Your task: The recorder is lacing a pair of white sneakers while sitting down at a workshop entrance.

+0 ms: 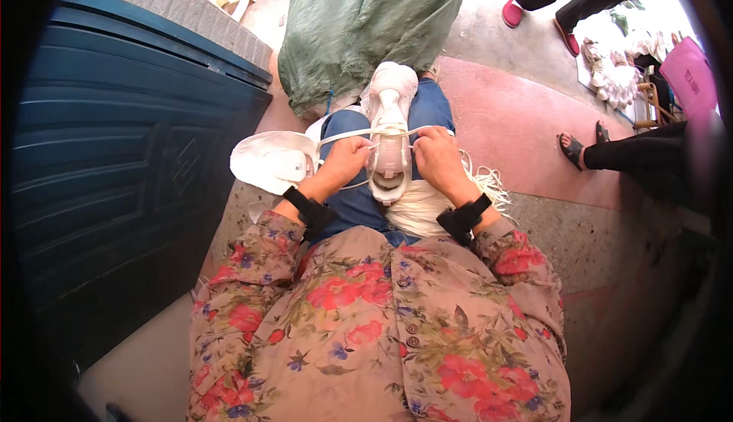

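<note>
A pale pinkish-white shoe (393, 90) lies lengthwise between my knees, its heel opening toward me. A flat white shoelace (350, 135) runs across its tongue area and out to both sides. At the shoe's left edge my left hand (347, 161) is closed, fingertips pinching the lace. My right hand (440, 161) pinches it on the right side, close to the eyelets. The exact grip of the fingertips is small and partly hidden. On my lap under the shoe's heel lies a bundle of white laces (420, 208), its loose ends spread to the right.
Another white shoe piece (267, 161) rests beside my left knee. A big green woven sack (336, 40) stands ahead of my knees, more laces on top. To the left is a dark blue panelled door (130, 162). Other people's feet and a pink bag (687, 78) are at the right.
</note>
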Action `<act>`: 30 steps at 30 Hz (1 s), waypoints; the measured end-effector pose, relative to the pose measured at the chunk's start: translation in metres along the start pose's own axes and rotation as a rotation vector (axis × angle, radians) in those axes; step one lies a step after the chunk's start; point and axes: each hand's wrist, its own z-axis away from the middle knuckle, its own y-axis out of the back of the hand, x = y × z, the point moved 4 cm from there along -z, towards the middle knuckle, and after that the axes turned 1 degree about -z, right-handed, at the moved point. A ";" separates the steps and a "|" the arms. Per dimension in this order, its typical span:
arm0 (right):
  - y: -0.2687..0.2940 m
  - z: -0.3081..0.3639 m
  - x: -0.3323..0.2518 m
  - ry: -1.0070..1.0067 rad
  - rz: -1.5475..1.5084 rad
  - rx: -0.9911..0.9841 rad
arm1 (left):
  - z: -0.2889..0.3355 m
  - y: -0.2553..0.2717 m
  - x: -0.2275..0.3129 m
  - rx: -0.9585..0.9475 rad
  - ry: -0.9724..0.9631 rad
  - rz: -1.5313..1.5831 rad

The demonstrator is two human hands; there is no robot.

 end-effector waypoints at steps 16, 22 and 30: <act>-0.020 -0.019 -0.012 0.137 0.264 -0.029 | -0.009 -0.003 0.004 0.375 -0.275 -0.495; -0.015 -0.015 -0.004 -0.010 0.177 0.058 | -0.015 -0.012 0.010 0.271 -0.382 -0.874; -0.013 -0.013 -0.003 -0.046 0.243 0.073 | 0.002 -0.012 0.028 0.552 -0.616 -1.038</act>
